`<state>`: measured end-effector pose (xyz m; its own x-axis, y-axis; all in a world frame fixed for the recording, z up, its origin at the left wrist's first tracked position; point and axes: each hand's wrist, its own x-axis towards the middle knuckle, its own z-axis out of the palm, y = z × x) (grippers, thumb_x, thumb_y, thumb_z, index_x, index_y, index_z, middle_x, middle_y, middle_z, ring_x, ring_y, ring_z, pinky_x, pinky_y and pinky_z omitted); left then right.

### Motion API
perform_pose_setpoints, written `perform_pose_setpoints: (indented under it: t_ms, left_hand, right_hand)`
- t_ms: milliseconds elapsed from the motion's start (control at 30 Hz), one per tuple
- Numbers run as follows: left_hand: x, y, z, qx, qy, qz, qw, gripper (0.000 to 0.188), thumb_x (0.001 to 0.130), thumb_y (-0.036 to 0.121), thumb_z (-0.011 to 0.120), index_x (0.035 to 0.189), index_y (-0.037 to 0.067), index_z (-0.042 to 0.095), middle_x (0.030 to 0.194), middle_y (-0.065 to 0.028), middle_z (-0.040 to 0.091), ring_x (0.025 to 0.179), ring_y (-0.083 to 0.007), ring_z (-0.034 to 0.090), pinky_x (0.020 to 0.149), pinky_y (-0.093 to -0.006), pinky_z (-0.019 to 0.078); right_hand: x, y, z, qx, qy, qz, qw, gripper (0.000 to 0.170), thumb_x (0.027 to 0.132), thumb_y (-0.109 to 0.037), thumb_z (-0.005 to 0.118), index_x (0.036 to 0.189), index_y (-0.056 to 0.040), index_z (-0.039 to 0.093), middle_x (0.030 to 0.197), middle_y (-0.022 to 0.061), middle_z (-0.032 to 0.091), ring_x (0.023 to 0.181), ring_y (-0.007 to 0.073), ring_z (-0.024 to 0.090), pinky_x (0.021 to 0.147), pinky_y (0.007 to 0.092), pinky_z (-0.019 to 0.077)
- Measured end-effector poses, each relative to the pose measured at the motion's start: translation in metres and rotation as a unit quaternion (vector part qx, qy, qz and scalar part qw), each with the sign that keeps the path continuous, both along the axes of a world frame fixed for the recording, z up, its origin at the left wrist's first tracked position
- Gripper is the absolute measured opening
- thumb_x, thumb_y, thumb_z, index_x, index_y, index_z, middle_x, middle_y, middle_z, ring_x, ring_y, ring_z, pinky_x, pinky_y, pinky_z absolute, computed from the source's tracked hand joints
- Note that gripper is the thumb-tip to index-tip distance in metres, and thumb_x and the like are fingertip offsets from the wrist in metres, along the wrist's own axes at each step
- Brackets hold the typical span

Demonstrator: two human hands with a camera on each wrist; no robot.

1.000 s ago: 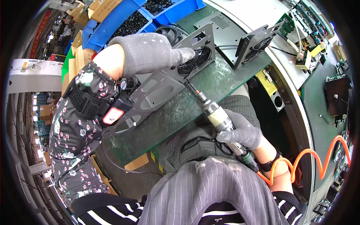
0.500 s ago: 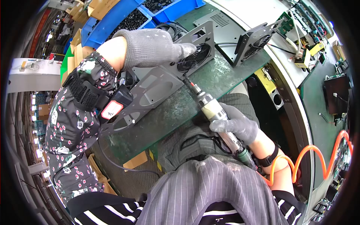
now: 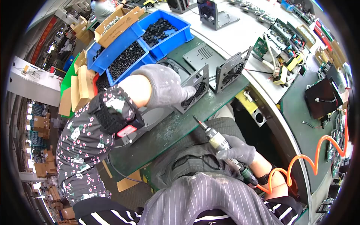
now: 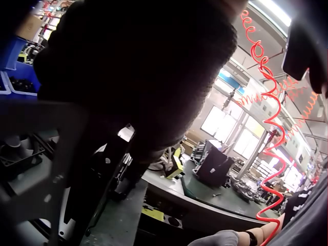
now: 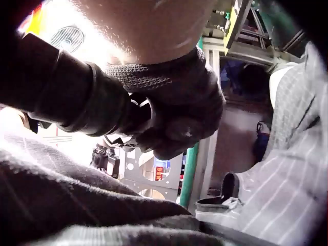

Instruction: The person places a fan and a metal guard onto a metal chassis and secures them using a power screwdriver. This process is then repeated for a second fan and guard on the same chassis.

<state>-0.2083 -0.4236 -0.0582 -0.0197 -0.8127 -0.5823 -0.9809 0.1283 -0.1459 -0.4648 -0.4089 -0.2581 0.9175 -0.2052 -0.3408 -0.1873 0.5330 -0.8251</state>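
My gloved left hand (image 3: pixel 165 88) grips an upright grey metal panel (image 3: pixel 204 72), its thumb lying over the black fan (image 3: pixel 199 91) mounted there. The left wrist view shows that hand (image 4: pixel 138 77) as a dark shape that hides its fingers. A large-holed part of the grey metalwork (image 3: pixel 146 117) extends left beneath the arm. My gloved right hand (image 3: pixel 240 150) holds an air screwdriver (image 3: pixel 217 140) around its barrel, above my lap. The screwdriver's bit (image 3: pixel 195 118) points up and left, apart from the panel and near the bench's front edge.
A second panel with a fan (image 3: pixel 233 71) stands to the right on the green bench (image 3: pixel 165 129). Blue bins (image 3: pixel 165 35) of small black parts and a cardboard box (image 3: pixel 118 26) sit at the back left. An orange coiled hose (image 3: pixel 296 159) trails right from the screwdriver. Circuit boards lie farther right.
The screwdriver bit has come away from the lower edge of the fan panel, back towards my body. My left hand stays on the panel. The head view has tilted up, showing more bench.
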Motion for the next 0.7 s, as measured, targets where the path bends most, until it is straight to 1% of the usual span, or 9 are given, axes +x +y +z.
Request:
perform_pose_setpoints:
  t_ms: [200, 300, 333, 467, 500, 567, 600, 667, 700]
  left_hand:
    - [-0.005, 0.012, -0.001, -0.037, 0.006, 0.006, 0.999, 0.056, 0.089, 0.050, 0.041, 0.072, 0.002, 0.066, 0.071, -0.0200, 0.062, 0.071, -0.0356, 0.062, 0.068, -0.0422, 0.0478]
    - [-0.012, 0.034, -0.013, -0.397, 0.065, -0.053, 0.914, 0.034, 0.083, 0.040, 0.059, 0.072, 0.008, 0.065, 0.064, -0.0135, 0.058, 0.062, -0.0311, 0.059, 0.059, -0.0406, 0.0462]
    - [-0.016, 0.041, -0.004, -0.414, 0.118, -0.086, 0.899, 0.026, 0.081, 0.035, 0.063, 0.073, 0.010, 0.064, 0.064, -0.0096, 0.056, 0.062, -0.0277, 0.058, 0.055, -0.0399, 0.0452]
    - [-0.032, 0.084, -0.016, -0.116, 0.488, 0.083, 0.861, 0.018, 0.086, 0.022, 0.054, 0.086, 0.008, 0.066, 0.063, -0.0051, 0.056, 0.056, -0.0179, 0.055, 0.051, -0.0329, 0.0439]
    - [-0.030, 0.092, -0.049, -0.039, 0.564, 0.154, 0.810, 0.020, 0.087, 0.019, 0.052, 0.093, 0.007, 0.066, 0.061, -0.0035, 0.054, 0.054, -0.0144, 0.053, 0.050, -0.0296, 0.0430]
    - [-0.020, 0.102, -0.104, 0.145, 0.703, 0.436, 0.543, 0.028, 0.088, 0.015, 0.047, 0.112, 0.004, 0.058, 0.072, -0.0016, 0.056, 0.062, -0.0090, 0.052, 0.050, -0.0221, 0.0408]
    - [-0.018, 0.106, -0.128, 0.138, 0.702, 0.439, 0.543, 0.028, 0.088, 0.015, 0.047, 0.112, 0.004, 0.058, 0.072, -0.0016, 0.056, 0.062, -0.0090, 0.052, 0.050, -0.0221, 0.0408]
    - [-0.017, 0.110, -0.163, 0.130, 0.758, 0.583, 0.262, 0.036, 0.089, 0.011, 0.045, 0.124, 0.004, 0.047, 0.085, -0.0012, 0.054, 0.063, -0.0073, 0.047, 0.049, -0.0173, 0.0382]
    - [-0.014, 0.111, -0.168, 0.138, 0.778, 0.568, 0.230, 0.034, 0.091, 0.011, 0.044, 0.125, 0.004, 0.047, 0.094, -0.0018, 0.052, 0.063, -0.0066, 0.045, 0.048, -0.0159, 0.0373]
  right_hand:
    - [-0.008, -0.005, 0.006, -0.001, 0.017, -0.018, 1.000, 0.052, 0.073, -0.035, 0.075, 0.106, -0.0022, 0.051, 0.086, 0.0011, 0.053, 0.078, 0.0090, 0.050, 0.070, 0.0244, 0.0428]
    - [-0.006, -0.006, -0.002, -0.034, 0.021, -0.017, 0.999, 0.055, 0.073, -0.036, 0.076, 0.108, -0.0015, 0.050, 0.090, 0.0024, 0.054, 0.081, 0.0103, 0.050, 0.074, 0.0258, 0.0429]
    - [-0.005, -0.008, -0.004, -0.047, 0.023, -0.004, 0.999, 0.057, 0.073, -0.037, 0.076, 0.109, -0.0011, 0.050, 0.092, 0.0030, 0.054, 0.083, 0.0110, 0.050, 0.076, 0.0266, 0.0430]
    - [-0.003, -0.011, -0.001, -0.059, 0.029, 0.004, 0.998, 0.059, 0.073, -0.038, 0.076, 0.111, -0.0006, 0.050, 0.093, 0.0030, 0.054, 0.085, 0.0113, 0.049, 0.078, 0.0273, 0.0420]
    - [-0.003, -0.013, 0.002, -0.061, 0.026, 0.010, 0.998, 0.059, 0.073, -0.038, 0.076, 0.111, -0.0006, 0.050, 0.093, 0.0030, 0.054, 0.085, 0.0113, 0.049, 0.078, 0.0273, 0.0420]
    - [-0.003, -0.013, 0.003, -0.065, 0.036, 0.009, 0.997, 0.062, 0.072, -0.039, 0.076, 0.113, 0.0004, 0.050, 0.095, 0.0038, 0.054, 0.087, 0.0121, 0.049, 0.080, 0.0282, 0.0415]
    - [-0.002, -0.012, 0.008, -0.055, 0.039, -0.004, 0.998, 0.065, 0.072, -0.040, 0.076, 0.114, 0.0012, 0.049, 0.098, 0.0048, 0.055, 0.089, 0.0129, 0.049, 0.082, 0.0290, 0.0414]
    - [-0.002, -0.011, 0.008, -0.072, 0.047, 0.004, 0.996, 0.065, 0.071, -0.039, 0.076, 0.115, 0.0012, 0.049, 0.098, 0.0051, 0.055, 0.089, 0.0130, 0.049, 0.082, 0.0291, 0.0414]
    - [-0.003, -0.013, 0.006, -0.092, 0.058, 0.005, 0.994, 0.065, 0.071, -0.039, 0.077, 0.115, 0.0013, 0.049, 0.098, 0.0053, 0.055, 0.089, 0.0131, 0.049, 0.082, 0.0292, 0.0413]
